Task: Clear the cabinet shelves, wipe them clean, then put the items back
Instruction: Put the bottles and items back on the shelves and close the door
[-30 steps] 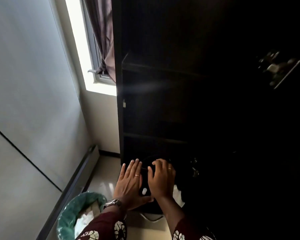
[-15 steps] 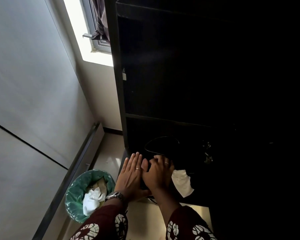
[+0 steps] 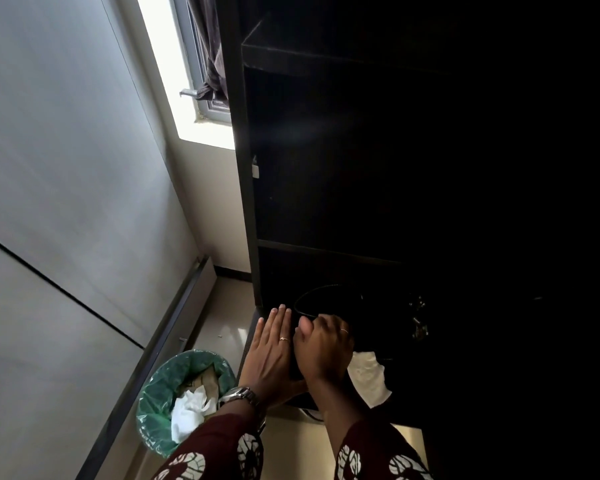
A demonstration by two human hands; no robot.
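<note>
The dark cabinet (image 3: 248, 202) fills the right side of the view, and its upper shelves look bare in the gloom. On the bottom shelf lies a black bag (image 3: 371, 317) with a looped strap and a metal clasp (image 3: 419, 327). My left hand (image 3: 269, 355) is flat, fingers straight, pressed against the bag's left end with the thumb underneath. My right hand (image 3: 322, 351) is curled over the top of the same end. A white cloth (image 3: 367, 379) lies on the shelf just right of my right hand.
A bin with a green liner (image 3: 153, 403), holding crumpled white paper, stands on the floor left of the cabinet's base. A grey wall and skirting run along the left. A bright window (image 3: 174, 64) and a curtain (image 3: 208, 46) are behind the cabinet.
The view has tilted down, bringing the bin and bottom shelf into sight. My right hand's fingers have curled tighter over the bag. Both hands stay at the shelf's front left.
</note>
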